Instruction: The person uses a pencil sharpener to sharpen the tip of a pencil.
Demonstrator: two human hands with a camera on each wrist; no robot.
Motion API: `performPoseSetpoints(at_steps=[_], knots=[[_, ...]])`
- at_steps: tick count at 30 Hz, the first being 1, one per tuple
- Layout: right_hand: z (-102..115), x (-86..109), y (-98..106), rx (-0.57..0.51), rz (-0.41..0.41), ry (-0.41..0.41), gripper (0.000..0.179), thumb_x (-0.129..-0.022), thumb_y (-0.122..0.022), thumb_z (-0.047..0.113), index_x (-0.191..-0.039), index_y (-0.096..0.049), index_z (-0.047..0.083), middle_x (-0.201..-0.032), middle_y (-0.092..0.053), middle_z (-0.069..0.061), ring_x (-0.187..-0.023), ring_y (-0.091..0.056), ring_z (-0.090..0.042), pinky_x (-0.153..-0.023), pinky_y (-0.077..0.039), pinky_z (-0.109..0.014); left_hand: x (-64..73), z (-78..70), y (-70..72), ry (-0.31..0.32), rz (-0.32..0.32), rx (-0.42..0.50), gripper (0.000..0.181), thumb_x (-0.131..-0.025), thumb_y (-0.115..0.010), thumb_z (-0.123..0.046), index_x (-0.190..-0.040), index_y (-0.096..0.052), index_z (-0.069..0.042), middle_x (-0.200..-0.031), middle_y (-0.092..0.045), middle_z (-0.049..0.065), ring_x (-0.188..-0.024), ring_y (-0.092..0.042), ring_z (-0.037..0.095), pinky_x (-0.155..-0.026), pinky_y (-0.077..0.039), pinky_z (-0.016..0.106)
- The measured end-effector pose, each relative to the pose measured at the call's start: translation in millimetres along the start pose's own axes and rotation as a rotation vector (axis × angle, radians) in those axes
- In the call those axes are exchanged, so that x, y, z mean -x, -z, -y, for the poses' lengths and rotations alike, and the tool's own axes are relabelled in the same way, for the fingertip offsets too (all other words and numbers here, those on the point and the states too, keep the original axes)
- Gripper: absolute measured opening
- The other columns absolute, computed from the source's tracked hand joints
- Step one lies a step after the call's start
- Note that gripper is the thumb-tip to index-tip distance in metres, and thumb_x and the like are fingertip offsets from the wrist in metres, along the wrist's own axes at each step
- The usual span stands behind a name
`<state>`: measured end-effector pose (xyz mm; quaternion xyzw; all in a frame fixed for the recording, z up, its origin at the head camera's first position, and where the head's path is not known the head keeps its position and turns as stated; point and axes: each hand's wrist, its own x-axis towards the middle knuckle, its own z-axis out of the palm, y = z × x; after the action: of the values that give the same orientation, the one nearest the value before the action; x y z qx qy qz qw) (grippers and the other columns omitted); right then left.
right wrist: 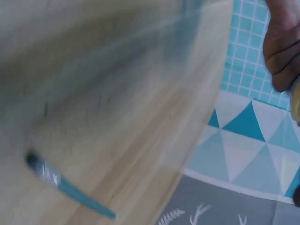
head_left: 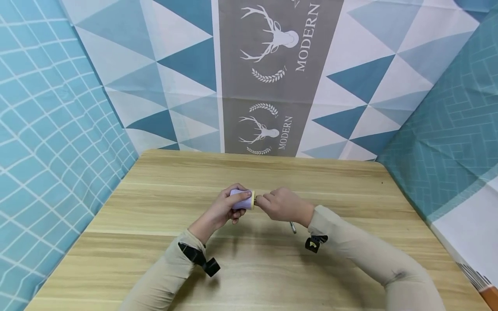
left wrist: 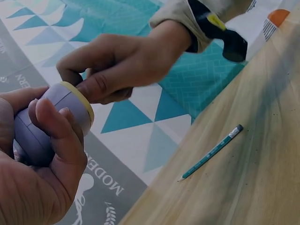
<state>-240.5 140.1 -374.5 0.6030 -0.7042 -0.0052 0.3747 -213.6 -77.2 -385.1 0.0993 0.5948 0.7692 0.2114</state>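
Note:
My left hand [head_left: 221, 208] grips a lavender, barrel-shaped pencil sharpener [head_left: 242, 201] with a yellow rim, held above the table. In the left wrist view the fingers curl round the sharpener's body [left wrist: 35, 136]. My right hand [head_left: 285, 206] is at the yellow-rimmed end, its curled fingers pinching a small part there that they mostly hide. A bit of dark metal shows between rim and fingers in the head view. On the tabletop lies a teal pencil [left wrist: 212, 153], its tip sharpened and its other end dark. The right wrist view shows this pencil [right wrist: 79, 194] blurred.
The wooden table [head_left: 175, 172] has a few dark specks [left wrist: 243, 186] around the pencil. Patterned cloth [head_left: 186, 86] hangs behind it and at both sides. An orange and white striped patch [head_left: 488, 296] shows at the right edge. Each sleeve carries a black wrist camera [head_left: 212, 267].

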Motion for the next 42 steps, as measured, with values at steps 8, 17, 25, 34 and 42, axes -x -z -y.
performPoseSetpoints(at_steps=[8, 17, 25, 34, 42], knots=[[-2, -3.3, 10, -0.793, 0.244, -0.451, 0.017, -0.102, -0.052, 0.005, -0.087, -0.045, 0.01, -0.06, -0.032, 0.01, -0.049, -0.027, 0.0, -0.045, -0.027, -0.019, -2.4, 5.6, -0.2, 0.012, 0.013, -0.012, 0.009, -0.095, -0.062, -0.023, -0.092, -0.057, -0.017, -0.064, -0.054, 0.005, -0.044, -0.043, 0.007, -0.037, -0.039, 0.02], [-6, -3.4, 11, -1.718, 0.434, -1.02, 0.022, -0.108, -0.037, 0.016, -0.092, -0.044, 0.003, -0.055, -0.031, 0.006, -0.04, -0.023, -0.005, -0.036, -0.019, -0.021, -2.3, 7.0, 0.1, -0.024, -0.001, -0.067, 0.012, -0.093, -0.066, -0.023, -0.097, -0.058, -0.014, -0.064, -0.055, 0.007, -0.044, -0.045, 0.009, -0.037, -0.041, 0.021], [-4, -0.8, 13, -1.991, 0.473, -1.113, 0.025, -0.11, -0.027, 0.02, -0.099, -0.046, 0.007, -0.055, -0.027, 0.009, -0.042, -0.024, -0.002, -0.038, -0.017, -0.019, 0.7, 2.0, 1.7, -0.071, 0.005, -0.163, 0.022, -0.091, -0.067, -0.021, -0.105, -0.058, -0.007, -0.065, -0.054, 0.009, -0.044, -0.045, 0.01, -0.036, -0.043, 0.023], [7, -1.4, 22, -0.686, 0.211, -0.552, 0.016, -0.105, -0.052, 0.022, -0.104, -0.059, 0.007, -0.07, -0.052, 0.007, -0.056, -0.043, -0.004, -0.05, -0.041, -0.022, 0.5, 2.3, 3.4, -0.048, 0.02, -0.067, 0.01, -0.094, -0.063, -0.021, -0.1, -0.059, -0.014, -0.062, -0.055, 0.006, -0.043, -0.044, 0.009, -0.035, -0.043, 0.022], [7, 11.8, 3, 0.048, -0.077, -0.062, 0.028, -0.109, -0.04, 0.018, -0.093, -0.057, 0.003, -0.073, -0.055, -0.001, -0.055, -0.048, -0.011, -0.044, -0.044, -0.021, -1.2, 4.2, 0.4, -0.023, 0.004, -0.014, 0.01, -0.094, -0.063, -0.022, -0.099, -0.058, -0.014, -0.062, -0.054, 0.007, -0.042, -0.043, 0.008, -0.034, -0.042, 0.022]])
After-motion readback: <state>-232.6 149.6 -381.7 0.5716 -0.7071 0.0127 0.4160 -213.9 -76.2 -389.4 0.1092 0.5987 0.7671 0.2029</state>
